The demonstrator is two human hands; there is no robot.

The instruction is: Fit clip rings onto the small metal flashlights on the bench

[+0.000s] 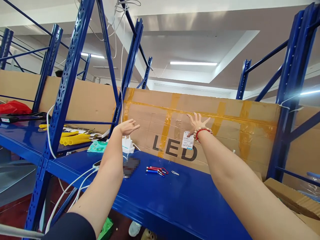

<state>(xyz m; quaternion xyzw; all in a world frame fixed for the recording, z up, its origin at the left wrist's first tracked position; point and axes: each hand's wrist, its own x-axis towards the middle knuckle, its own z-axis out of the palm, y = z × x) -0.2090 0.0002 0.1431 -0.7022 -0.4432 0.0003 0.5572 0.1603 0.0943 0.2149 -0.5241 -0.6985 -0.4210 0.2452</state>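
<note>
Both arms reach out above a blue metal shelf (175, 200). My left hand (128, 127) is raised with its fingers stretched out and holds nothing. My right hand (197, 123), with a red and beaded bracelet (203, 130) at the wrist, has its fingers spread in front of the cardboard panel (150, 123) marked LED; whether it touches the panel I cannot tell. Below, between the arms, lie red and blue small cylinders with clips: a red one (153, 167) and a blue one (152, 171). A silver carabiner (175, 173) lies just right of them.
Behind my left forearm are a dark flat object (131, 166), a white charger (128, 145) and a teal packet (97, 146). Yellow-handled items (75, 138) lie on the left shelf. Blue rack posts (66, 80) stand at both sides. White cables (67, 190) hang at the left front; an open carton (292, 196) sits right.
</note>
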